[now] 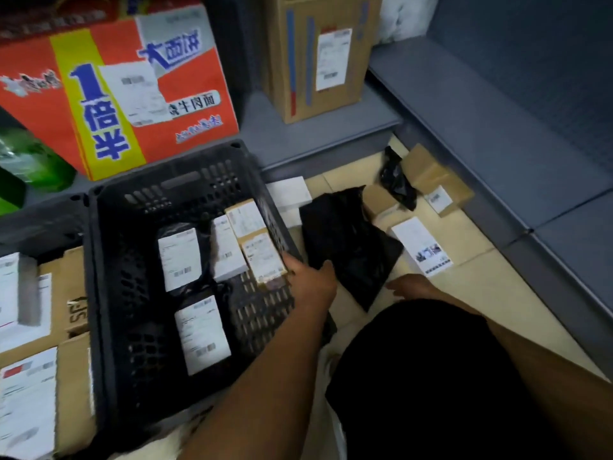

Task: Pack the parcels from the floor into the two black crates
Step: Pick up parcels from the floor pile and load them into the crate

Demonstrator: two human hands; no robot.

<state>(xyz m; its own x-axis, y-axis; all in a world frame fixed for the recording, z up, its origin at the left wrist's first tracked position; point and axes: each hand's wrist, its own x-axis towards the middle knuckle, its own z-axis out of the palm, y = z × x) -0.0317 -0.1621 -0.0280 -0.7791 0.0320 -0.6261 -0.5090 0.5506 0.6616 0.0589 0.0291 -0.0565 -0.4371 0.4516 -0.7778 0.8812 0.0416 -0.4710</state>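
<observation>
Head view, two crates (99, 293), five parcels (179, 257) inside

Black crate (106, 293) on the floor, five labelled parcels inside: two black bags (180, 258), one white box (227, 250) and two tan boxes (263, 260) against the right wall. Second crate (43, 224) to its left, holding cardboard boxes.

Left hand (308, 280) at the right rim: fingers inside, thumb outside against a large black bag (348, 247) lying just beside the crate. Grip unclear.

Right hand (406, 287) low by that bag's near corner, largely hidden by a knee.

Floor beyond: white-labelled parcel (421, 245), tan box (438, 180), small black bag (396, 180).
</observation>
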